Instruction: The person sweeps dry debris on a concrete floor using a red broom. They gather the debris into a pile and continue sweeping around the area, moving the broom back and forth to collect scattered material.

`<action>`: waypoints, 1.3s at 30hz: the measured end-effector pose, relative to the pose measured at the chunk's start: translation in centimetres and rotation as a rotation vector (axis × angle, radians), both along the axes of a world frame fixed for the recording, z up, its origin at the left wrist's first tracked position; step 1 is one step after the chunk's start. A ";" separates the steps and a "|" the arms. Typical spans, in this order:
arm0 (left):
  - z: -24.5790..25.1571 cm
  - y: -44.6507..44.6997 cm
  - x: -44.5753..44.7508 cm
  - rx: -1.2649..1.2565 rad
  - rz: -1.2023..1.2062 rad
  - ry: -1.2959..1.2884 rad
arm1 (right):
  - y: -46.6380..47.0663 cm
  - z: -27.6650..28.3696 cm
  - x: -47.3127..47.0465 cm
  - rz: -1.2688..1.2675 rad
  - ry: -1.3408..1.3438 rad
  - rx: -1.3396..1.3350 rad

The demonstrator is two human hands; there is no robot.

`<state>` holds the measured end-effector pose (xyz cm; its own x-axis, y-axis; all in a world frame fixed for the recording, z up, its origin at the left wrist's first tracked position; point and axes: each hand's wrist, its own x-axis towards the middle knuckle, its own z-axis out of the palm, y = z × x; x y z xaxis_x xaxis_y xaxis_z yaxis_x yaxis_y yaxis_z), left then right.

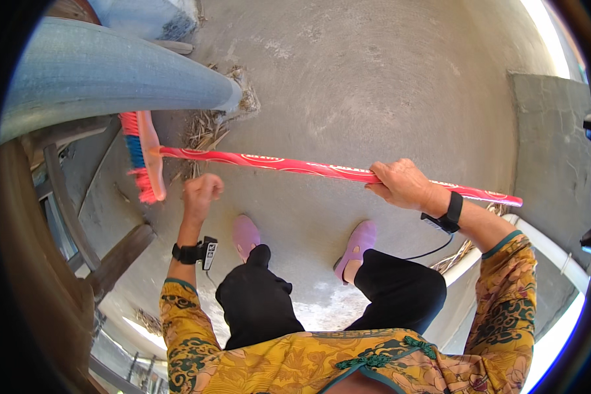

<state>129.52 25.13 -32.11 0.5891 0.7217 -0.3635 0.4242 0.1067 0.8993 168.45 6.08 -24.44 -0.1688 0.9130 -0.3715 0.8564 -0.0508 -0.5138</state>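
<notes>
A push broom with a red patterned handle [285, 165] lies nearly level across the view. My right hand [404, 182] is wrapped around the handle, right of its middle, and the free end sticks out beyond my wrist. At the left is the broom's pinkish plastic head [151, 157], with red and blue bristles [136, 150] facing left. Just right of the head and below the handle is my left hand [202, 194], its fingers curled in a loose fist. It holds nothing that I can see and appears apart from the broom.
A thick grey-blue pillar [143, 74] rises at the upper left, with dry straw or husks [204, 130] at its base. Wooden furniture [120, 261] stands on the left. A white pipe [546, 251] and a low concrete block [551, 143] are at the right. Bare concrete floor [354, 88] stretches ahead.
</notes>
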 end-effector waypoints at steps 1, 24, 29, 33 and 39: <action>0.5 -0.2 1.6 -0.009 -0.121 0.029 | 0.0 -0.4 0.2 0.008 0.054 0.037; 8.2 -12.7 13.9 -0.529 0.792 0.243 | -30.8 26.1 -0.9 -0.607 0.418 -0.753; 11.7 -12.8 13.5 -0.450 0.768 0.291 | -34.4 28.7 -5.6 -0.930 0.636 -0.858; 13.8 -9.4 11.9 -0.364 0.638 0.320 | -31.7 30.5 -10.3 -1.037 0.660 -0.862; 11.2 -9.6 7.6 -0.409 0.689 0.526 | -27.7 33.0 -12.8 -1.045 1.002 -1.421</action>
<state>137.15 15.49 -20.90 -0.2276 0.6072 -0.7612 0.4898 0.7470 0.4494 155.69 -21.58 8.60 -0.4362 -0.0170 -0.8997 -0.2662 -0.9526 0.1471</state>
